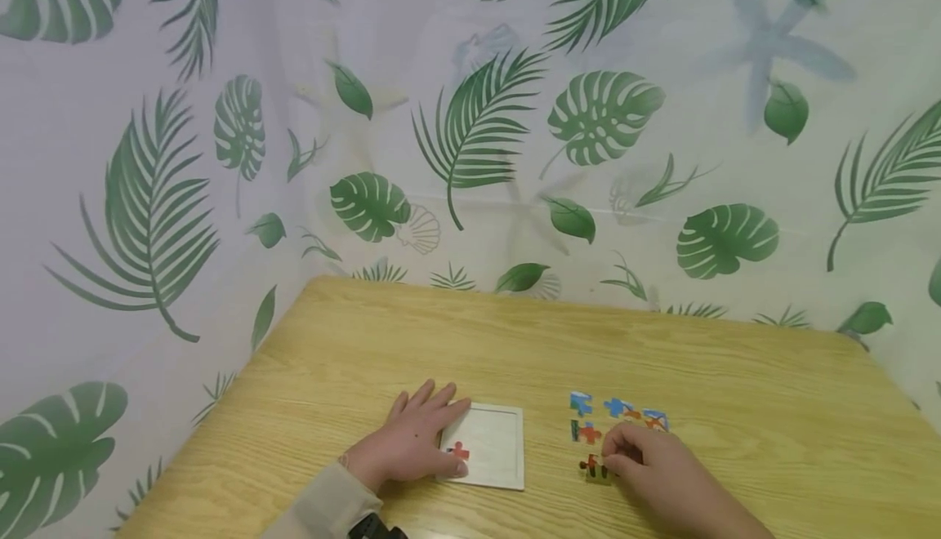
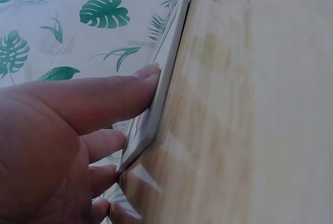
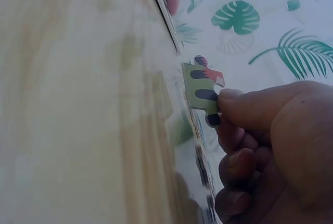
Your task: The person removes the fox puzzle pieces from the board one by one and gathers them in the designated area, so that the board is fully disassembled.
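Note:
A white square puzzle tray [image 1: 519, 451] lies on the table, with one small red puzzle piece [image 1: 461, 448] in its lower left part. My left hand [image 1: 417, 438] rests over the tray's left side, fingers spread and fairly straight. In the left wrist view its thumb [image 2: 117, 96] lies against the tray's rim. To the right of the tray, my right hand [image 1: 654, 467] pinches a green puzzle piece [image 3: 200, 88] with dark stripes and a red patch between thumb and index finger. The other fingers are curled in.
Beyond the right hand lie loose puzzle pieces: a blue and green piece [image 1: 580, 403], a blue piece [image 1: 614, 407], a red piece [image 1: 589, 434], and more partly behind the hand. A leaf-patterned curtain [image 1: 485, 220] borders the wooden table [image 1: 412, 335] at the back and left.

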`<state>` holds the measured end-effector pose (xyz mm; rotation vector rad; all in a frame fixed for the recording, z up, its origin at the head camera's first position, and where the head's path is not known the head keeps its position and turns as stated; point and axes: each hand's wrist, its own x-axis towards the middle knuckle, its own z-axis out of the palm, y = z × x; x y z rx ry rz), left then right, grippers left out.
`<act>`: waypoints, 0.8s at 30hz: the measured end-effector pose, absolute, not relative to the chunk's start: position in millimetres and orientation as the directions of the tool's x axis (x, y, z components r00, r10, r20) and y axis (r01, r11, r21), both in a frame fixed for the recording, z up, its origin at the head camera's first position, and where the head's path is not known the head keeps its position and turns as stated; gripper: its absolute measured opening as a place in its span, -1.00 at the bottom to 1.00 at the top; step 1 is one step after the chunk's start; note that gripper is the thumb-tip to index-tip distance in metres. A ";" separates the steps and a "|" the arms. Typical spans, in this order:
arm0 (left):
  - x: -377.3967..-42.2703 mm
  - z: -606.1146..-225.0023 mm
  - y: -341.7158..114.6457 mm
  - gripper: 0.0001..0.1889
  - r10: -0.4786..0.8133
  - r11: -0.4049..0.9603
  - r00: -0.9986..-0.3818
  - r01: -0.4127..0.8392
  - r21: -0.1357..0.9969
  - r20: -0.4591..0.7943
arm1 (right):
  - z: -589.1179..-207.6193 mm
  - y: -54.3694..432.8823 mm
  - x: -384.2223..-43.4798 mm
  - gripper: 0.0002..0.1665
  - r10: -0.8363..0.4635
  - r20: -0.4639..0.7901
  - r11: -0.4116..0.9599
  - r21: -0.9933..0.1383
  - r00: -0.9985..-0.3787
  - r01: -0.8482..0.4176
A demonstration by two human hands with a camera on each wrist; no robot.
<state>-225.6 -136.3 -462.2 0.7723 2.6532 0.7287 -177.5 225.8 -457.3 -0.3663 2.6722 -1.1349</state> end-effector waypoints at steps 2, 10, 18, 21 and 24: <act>-225.5 -462.2 -135.7 -0.09 0.563 0.728 -0.817 0.419 0.544 -0.125 | -457.8 235.8 -176.9 -0.87 -0.283 -0.110 0.689 -0.715 -0.953 -0.122; -226.0 -464.5 -135.1 -0.09 0.558 0.731 -0.821 0.417 0.540 -0.121 | -455.4 255.3 -176.6 -0.88 -0.252 -0.127 0.732 -0.673 -0.959 -0.103; -225.5 -462.4 -134.6 -0.09 0.556 0.729 -0.822 0.415 0.544 -0.119 | -450.6 249.9 -179.1 -0.87 -0.263 -0.122 0.779 -0.612 -0.957 -0.136; -225.6 -461.8 -134.5 -0.09 0.557 0.731 -0.822 0.418 0.539 -0.119 | -450.2 248.9 -180.1 -0.87 -0.251 -0.124 0.794 -0.593 -0.960 -0.131; -225.5 -461.5 -134.6 -0.09 0.558 0.731 -0.821 0.419 0.539 -0.119 | -451.1 248.5 -181.3 -0.86 -0.244 -0.126 0.809 -0.574 -0.962 -0.130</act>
